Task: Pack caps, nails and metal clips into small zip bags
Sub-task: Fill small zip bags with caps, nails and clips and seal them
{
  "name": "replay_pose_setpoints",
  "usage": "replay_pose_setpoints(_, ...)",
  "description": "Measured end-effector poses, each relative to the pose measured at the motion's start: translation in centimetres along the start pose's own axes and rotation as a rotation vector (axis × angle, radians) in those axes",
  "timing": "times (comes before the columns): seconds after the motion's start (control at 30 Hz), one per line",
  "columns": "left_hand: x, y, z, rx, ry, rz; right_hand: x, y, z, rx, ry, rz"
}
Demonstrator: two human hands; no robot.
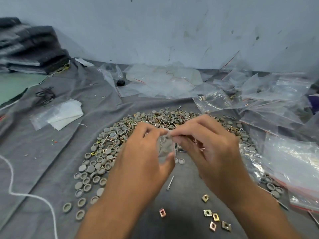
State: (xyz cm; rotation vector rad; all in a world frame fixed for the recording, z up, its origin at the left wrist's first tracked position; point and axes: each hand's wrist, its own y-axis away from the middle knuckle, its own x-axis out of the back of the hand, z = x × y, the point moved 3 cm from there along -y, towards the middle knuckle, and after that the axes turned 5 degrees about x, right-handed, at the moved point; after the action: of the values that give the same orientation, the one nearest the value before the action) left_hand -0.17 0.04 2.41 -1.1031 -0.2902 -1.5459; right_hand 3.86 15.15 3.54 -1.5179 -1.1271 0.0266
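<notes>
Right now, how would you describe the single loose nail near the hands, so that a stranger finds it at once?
Start at the big heap of grey caps on the grey cloth. Just below the two hands lies one nail. It lies alone on bare cloth, apart from the heap.

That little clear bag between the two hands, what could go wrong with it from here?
1. The small zip bag is held over the pile of caps, nails and clips by the left hand and right hand; a slip could spill its contents back in.
2. It is see-through and blurred, so whether its top is sealed cannot be told.
3. The loose nail could be missed.
</notes>
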Motion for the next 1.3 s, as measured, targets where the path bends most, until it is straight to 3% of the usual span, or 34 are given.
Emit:
replay_pose_setpoints(0.07, 0.0, 0.1, 0.3, -0.009, 0.008, -0.002, -0.3, 0.4, 0.0, -0.047, 0.024, -0.071)
replay_pose_setpoints(0.2, -0.4, 0.1, 0.5, -0.020, 0.021, -0.023, 0.1, 0.8, 0.0, -0.073, 0.006, 0.030)
replay_pose_setpoints(0.33, -1.0, -0.4, 0.5, -0.020, 0.058, -0.035, -0.5, 0.4, 0.0, -0.071, 0.001, -0.057)
replay_pose_setpoints(0.43, -1.4, -0.8, 0.1, -0.008, 0.050, -0.042, 1.4, 0.2, 1.3, -0.218, -0.061, -0.124)
replay_pose_setpoints(0.47, -1.5, -1.0, -0.1, -0.002, 0.056, -0.033, 2.1, 0.4, 2.0, -0.336, -0.074, -0.233)
replay_pose_setpoints(0.53, -1.7, -1.3, -0.3, -0.003, 0.069, -0.029, 2.2, 2.4, 3.4, -0.568, 0.031, -0.646)
replay_pose_setpoints(0.57, -1.9, -1.4, -0.3, -0.003, 0.074, -0.035, 2.1, 3.6, 3.9, -0.630, 0.123, -0.840)
replay_pose_setpoints(0.63, -2.2, -1.6, -0.3, -0.010, 0.090, -0.047, 1.5, 5.5, 4.0, -0.675, 0.257, -1.051)
replay_pose_setpoints(0.77, -2.6, -1.7, -0.2, -0.013, 0.071, -0.055, 0.2, 6.7, 3.5, -0.666, 0.346, -1.085)
replay_pose_setpoints(1.03, -3.5, -1.7, 0.3, -0.015, 0.087, -0.062, 1.5, 7.4, 3.4, -0.687, 0.078, -1.063)
replay_pose_setpoints(1.3, -3.8, -1.5, 0.5, -0.029, 0.102, -0.084, 0.3, 7.7, 1.8, -0.626, 0.178, -1.116)
